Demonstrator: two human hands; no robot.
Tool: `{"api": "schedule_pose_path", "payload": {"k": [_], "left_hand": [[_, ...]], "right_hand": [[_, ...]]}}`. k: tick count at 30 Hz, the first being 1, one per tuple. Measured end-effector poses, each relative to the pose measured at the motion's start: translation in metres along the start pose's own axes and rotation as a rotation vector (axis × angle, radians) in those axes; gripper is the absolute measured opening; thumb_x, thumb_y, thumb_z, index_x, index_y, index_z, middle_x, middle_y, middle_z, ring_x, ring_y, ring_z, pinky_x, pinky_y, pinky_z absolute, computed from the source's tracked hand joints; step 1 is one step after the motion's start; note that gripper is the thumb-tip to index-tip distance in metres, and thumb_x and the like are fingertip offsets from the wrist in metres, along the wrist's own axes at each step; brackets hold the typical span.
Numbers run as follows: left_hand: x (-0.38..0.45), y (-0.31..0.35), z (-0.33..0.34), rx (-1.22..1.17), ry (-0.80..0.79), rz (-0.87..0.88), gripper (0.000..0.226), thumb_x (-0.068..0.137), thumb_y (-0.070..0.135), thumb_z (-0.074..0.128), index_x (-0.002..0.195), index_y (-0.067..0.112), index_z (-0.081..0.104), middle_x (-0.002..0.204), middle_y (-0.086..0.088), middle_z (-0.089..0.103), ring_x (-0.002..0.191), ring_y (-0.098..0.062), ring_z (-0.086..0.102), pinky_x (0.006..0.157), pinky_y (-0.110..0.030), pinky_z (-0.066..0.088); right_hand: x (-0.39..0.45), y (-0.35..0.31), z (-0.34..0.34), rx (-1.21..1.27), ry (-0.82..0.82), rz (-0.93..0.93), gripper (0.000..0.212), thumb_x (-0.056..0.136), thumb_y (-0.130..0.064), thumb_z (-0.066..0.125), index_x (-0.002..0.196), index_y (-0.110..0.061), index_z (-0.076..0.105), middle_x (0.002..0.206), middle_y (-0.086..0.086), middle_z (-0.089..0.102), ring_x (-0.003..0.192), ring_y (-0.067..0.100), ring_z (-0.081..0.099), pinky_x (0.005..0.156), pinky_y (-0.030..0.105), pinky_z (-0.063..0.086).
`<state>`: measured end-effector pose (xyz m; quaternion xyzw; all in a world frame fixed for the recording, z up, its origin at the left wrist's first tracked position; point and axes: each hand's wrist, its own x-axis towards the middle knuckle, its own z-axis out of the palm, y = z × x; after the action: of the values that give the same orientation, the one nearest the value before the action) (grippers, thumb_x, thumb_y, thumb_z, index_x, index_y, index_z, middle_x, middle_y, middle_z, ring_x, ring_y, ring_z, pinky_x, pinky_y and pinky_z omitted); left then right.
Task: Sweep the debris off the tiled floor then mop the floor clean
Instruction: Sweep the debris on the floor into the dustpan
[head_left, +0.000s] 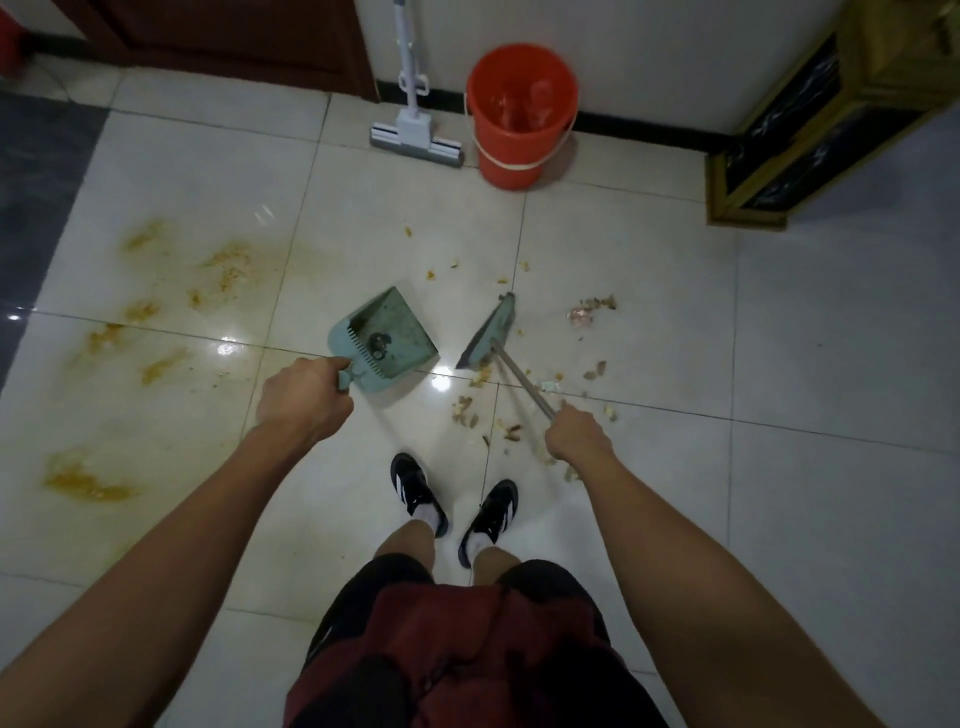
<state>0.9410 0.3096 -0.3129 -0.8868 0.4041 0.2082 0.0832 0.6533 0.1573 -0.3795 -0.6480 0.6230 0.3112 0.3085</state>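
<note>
I count one green dustpan (387, 332) gripped by left hand (304, 397), one broom (491, 335) just right of it, right hand (576, 434) clenching its handle, one red bucket (519, 117) beyond.

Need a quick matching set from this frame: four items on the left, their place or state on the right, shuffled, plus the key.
Items
1. dustpan
2. broom
3. mop
4. bucket

Place or state
A. orange, standing on the floor by the wall
B. gripped by the left hand
C. leaning against the wall, untouched
D. gripped by the right hand, head among the debris

Pairs: 1-B, 2-D, 3-C, 4-A
</note>
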Motion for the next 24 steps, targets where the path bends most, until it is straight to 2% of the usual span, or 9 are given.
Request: {"api": "schedule_pose_path", "payload": {"k": [3,7,10,12,15,21,24], "left_hand": [[-0.001,0.021,-0.004,0.022,0.005,0.034,0.043,0.086,0.024,0.056,0.127,0.033,0.065,0.099,-0.007,0.071,0.086,-0.031,0.066,0.076,-0.037,0.056],[0.0,0.041,-0.01,0.046,0.001,0.067,0.041,0.087,0.025,0.056,0.126,0.032,0.065,0.096,-0.008,0.071,0.083,-0.031,0.066,0.075,-0.037,0.057],[0.005,0.048,-0.016,0.038,0.004,0.082,0.036,0.087,0.025,0.056,0.12,0.032,0.068,0.091,-0.007,0.07,0.079,-0.03,0.065,0.074,-0.039,0.059],[0.008,0.048,-0.02,0.041,0.005,0.091,0.033,0.086,0.024,0.056,0.116,0.03,0.068,0.089,-0.007,0.069,0.077,-0.03,0.064,0.073,-0.04,0.059],[0.019,0.045,-0.026,0.028,0.006,0.092,0.037,0.084,0.024,0.056,0.119,0.031,0.068,0.088,-0.006,0.069,0.075,-0.029,0.064,0.073,-0.04,0.059],[0.065,0.022,-0.045,0.037,0.007,0.104,0.037,0.085,0.023,0.056,0.12,0.029,0.067,0.093,-0.008,0.07,0.079,-0.03,0.064,0.071,-0.037,0.056],[0.101,-0.001,-0.059,0.022,0.0,0.098,0.043,0.083,0.025,0.056,0.124,0.03,0.066,0.097,-0.009,0.07,0.083,-0.031,0.066,0.074,-0.038,0.057]], "right_hand": [[-0.001,0.017,-0.004,0.059,0.011,-0.023,0.031,0.096,-0.011,0.053,0.126,-0.008,0.057,0.12,0.012,0.062,0.105,0.029,0.063,0.076,0.034,0.047],[0.001,0.023,-0.015,0.159,-0.002,-0.061,0.025,0.094,-0.014,0.052,0.117,-0.007,0.058,0.089,0.007,0.055,0.084,0.029,0.061,0.068,0.034,0.049],[0.003,0.02,-0.027,0.163,0.007,-0.082,0.019,0.094,-0.015,0.049,0.108,-0.007,0.058,0.079,0.007,0.052,0.069,0.027,0.06,0.06,0.033,0.05],[0.003,0.016,-0.033,0.172,0.003,-0.09,0.018,0.093,-0.014,0.048,0.105,-0.006,0.058,0.078,0.009,0.055,0.063,0.026,0.058,0.055,0.031,0.047],[0.005,0.001,-0.04,0.189,0.017,-0.095,0.019,0.093,-0.013,0.045,0.103,-0.005,0.059,0.078,0.009,0.057,0.064,0.026,0.06,0.054,0.03,0.048],[0.017,-0.058,-0.055,0.181,0.037,-0.135,0.029,0.095,-0.018,0.044,0.118,-0.009,0.058,0.096,0.01,0.062,0.081,0.028,0.066,0.067,0.037,0.058],[0.029,-0.096,-0.064,0.172,0.057,-0.129,0.033,0.095,-0.02,0.045,0.123,-0.011,0.059,0.098,0.009,0.062,0.081,0.026,0.066,0.071,0.037,0.06]]}}
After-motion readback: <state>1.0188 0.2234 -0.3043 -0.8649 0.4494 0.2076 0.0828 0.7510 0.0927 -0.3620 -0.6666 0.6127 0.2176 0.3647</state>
